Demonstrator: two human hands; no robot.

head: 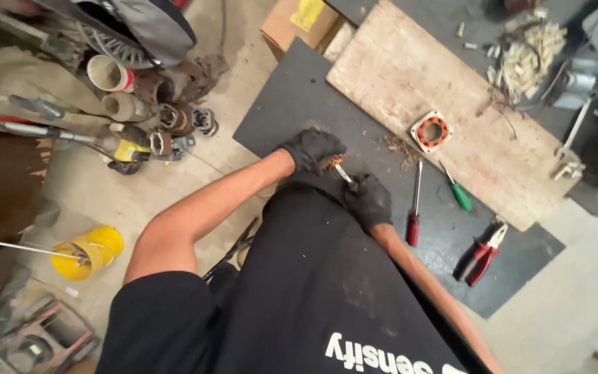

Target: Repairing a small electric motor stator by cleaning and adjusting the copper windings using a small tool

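My left hand [311, 148], in a black glove, is shut on a small orange, copper-coloured part [334, 163] over my lap. My right hand [369, 201], also in a black glove, grips a thin metal tool [346, 174] whose tip touches that part. Both hands are close together above the edge of a black mat [292, 104]. My black shirt fills the lower middle of the view and hides what lies under the hands.
On the mat to the right lie a red-handled screwdriver [414, 209], a green-handled screwdriver [457, 190] and red pliers [482, 253]. A wooden board [410, 69] carries an orange and white ring-shaped part [431, 131]. A yellow cup [88, 251] and cluttered tools sit at the left.
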